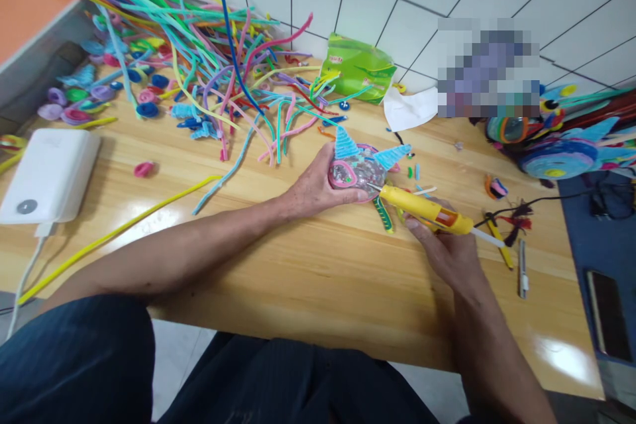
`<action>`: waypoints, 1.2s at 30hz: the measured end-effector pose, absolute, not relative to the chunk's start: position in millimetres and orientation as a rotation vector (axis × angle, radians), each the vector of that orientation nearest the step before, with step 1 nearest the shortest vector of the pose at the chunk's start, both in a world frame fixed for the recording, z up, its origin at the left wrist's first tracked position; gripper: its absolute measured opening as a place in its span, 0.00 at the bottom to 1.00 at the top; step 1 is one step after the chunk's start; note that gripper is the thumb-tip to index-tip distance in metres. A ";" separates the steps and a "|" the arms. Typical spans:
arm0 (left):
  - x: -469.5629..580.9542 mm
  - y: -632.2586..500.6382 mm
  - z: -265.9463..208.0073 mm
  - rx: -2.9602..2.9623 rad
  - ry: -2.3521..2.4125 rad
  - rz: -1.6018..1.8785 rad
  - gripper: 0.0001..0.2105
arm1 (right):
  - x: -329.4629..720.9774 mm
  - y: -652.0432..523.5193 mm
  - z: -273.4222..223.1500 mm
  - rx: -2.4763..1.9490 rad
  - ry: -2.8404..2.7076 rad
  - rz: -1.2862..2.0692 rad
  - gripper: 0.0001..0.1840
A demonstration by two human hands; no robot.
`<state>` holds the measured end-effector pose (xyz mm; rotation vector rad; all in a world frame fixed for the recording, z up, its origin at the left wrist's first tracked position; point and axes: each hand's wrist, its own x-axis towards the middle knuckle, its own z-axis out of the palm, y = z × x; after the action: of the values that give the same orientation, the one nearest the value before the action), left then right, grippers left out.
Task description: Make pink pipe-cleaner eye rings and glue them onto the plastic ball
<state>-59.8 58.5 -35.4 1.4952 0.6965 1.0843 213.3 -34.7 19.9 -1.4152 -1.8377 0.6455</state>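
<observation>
My left hand (318,179) is closed around a round, glittery craft figure (366,171) near the middle of the table. Two blue fuzzy triangles (346,144) stick up from its far side, and a pink loop (342,173) lies on its surface. In my right hand (444,245) is a yellow hot glue gun (422,207), a white glue stick (489,236) poking out of its back. Its nozzle points left and meets the figure, or sits just over it. A green and yellow striped piece (382,214) hangs below the figure.
Many coloured pipe cleaners (199,33) are heaped at the back left. A white power bank (50,175) lies at left, a green packet (358,69) by the tiled wall. At right are a utility knife (523,269), a cord and finished-looking fuzzy crafts (559,158).
</observation>
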 end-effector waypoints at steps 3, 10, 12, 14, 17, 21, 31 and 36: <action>-59.8 58.2 -35.5 1.495 0.703 1.087 0.44 | 213.9 -34.5 18.3 -1.441 -1.832 0.634 0.09; -59.7 58.9 -36.9 1.491 0.686 1.085 0.44 | 213.5 -35.4 17.8 -1.449 -1.804 0.634 0.10; -59.7 58.6 -36.5 1.492 0.696 1.084 0.44 | 213.9 -35.6 17.3 -1.433 -1.808 0.635 0.09; -59.7 58.3 -36.3 1.488 0.704 1.086 0.44 | 214.4 -35.5 16.9 -1.417 -1.814 0.644 0.08; -59.4 58.2 -36.6 1.485 0.704 1.084 0.43 | 214.1 -35.2 17.4 -1.413 -1.816 0.666 0.08; -59.3 59.0 -37.1 1.501 0.700 1.093 0.43 | 213.4 -35.2 18.4 -1.412 -1.806 0.673 0.10; -60.7 59.3 -36.4 1.506 0.705 1.068 0.43 | 219.2 -35.7 9.5 -1.388 -1.823 0.591 0.08; -60.3 59.1 -36.4 1.503 0.698 1.090 0.43 | 217.1 -35.6 11.6 -1.368 -1.826 0.624 0.07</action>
<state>-60.3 59.1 -36.4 1.5028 0.6982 1.0903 217.1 -35.6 11.6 -1.3678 -1.8264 0.6239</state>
